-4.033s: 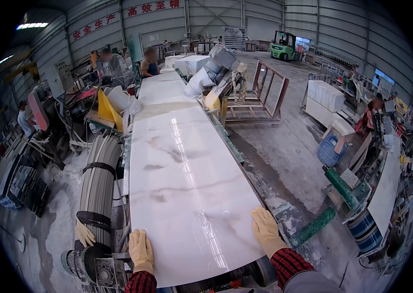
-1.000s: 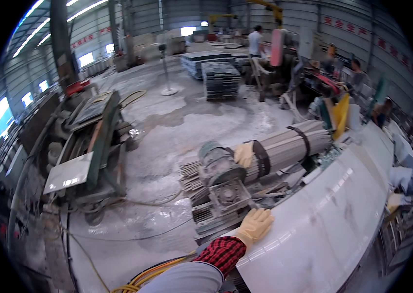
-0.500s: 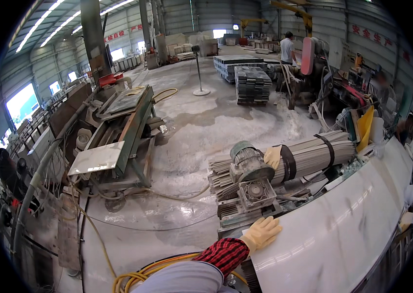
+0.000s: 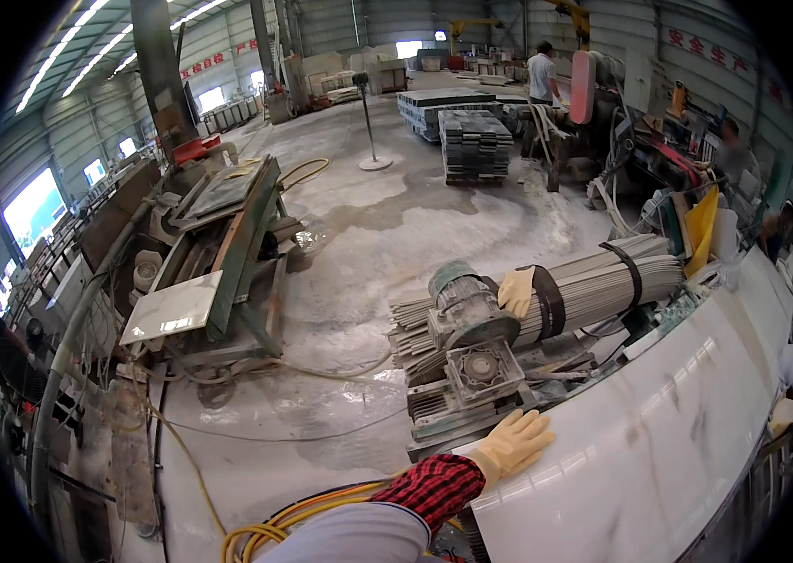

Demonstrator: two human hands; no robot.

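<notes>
Head view: my left hand (image 4: 512, 443), gloved, fingers spread, lies flat on the white marble slab (image 4: 659, 441) at lower right, gripping nothing. My right hand is probably past the frame's edge. Keep that palm flat and pressure even.

Glove: pale yellow rubber, covering the left hand (image 4: 513, 443)
Cuff: red-and-black checked fabric
Sleeve: plain light grey, above the cuff

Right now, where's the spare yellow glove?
In the head view, right of centre, the yellow glove lies draped on the bundle of grey rods, just beside the green motor, beyond the gloved left hand on the white slab.
</notes>
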